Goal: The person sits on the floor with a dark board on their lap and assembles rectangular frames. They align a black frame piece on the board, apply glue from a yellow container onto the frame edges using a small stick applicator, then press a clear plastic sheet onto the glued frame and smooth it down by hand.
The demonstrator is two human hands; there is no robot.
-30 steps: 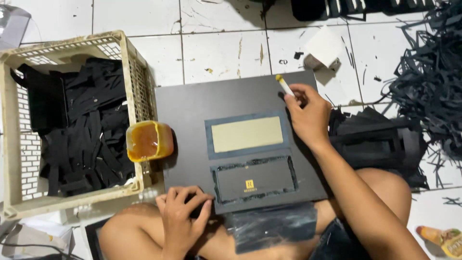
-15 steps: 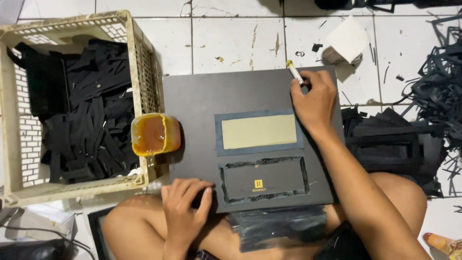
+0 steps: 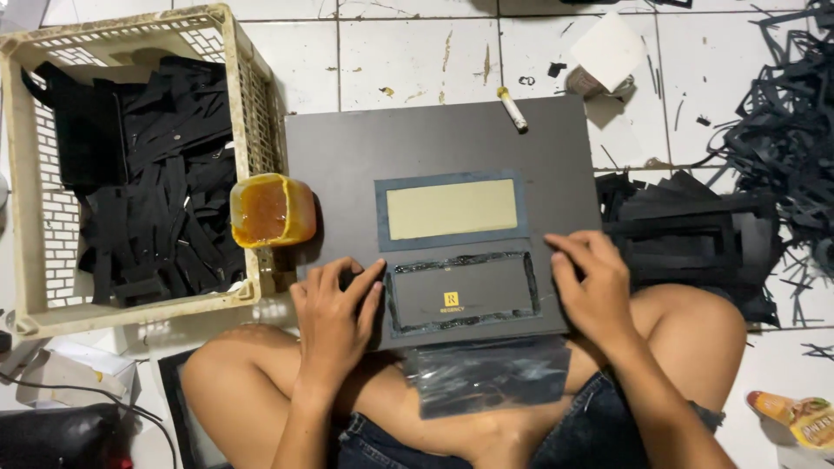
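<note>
Landmark: dark grey board [image 3: 347,156], lying flat across the seated person's bare knees and the tiled floor.

- Dark rectangular piece with a small gold mark [image 3: 460,293]: sitting on the near part of the board, ringed by a glossy wet-looking border.
- Left hand [image 3: 334,308]: lying palm down on the board's near left part, fingers spread and flat, fingertips touching the left edge of the dark piece; gripping nothing.
- Right hand [image 3: 591,287]: lying palm down on the board's near right part, fingers loosely curved, touching the right edge of the dark piece; gripping nothing.
- Blue-framed cream panel [image 3: 452,208]: sitting mid-board, just beyond the dark piece.
- White stick with a yellow tip [image 3: 512,109]: resting on the board's far edge.
- Amber tub [image 3: 271,210]: standing at the board's left edge.
- Cream crate [image 3: 26,174] holding black strips: standing left of the board.
- Black offcuts [image 3: 686,226]: piling up right of the board.
</note>
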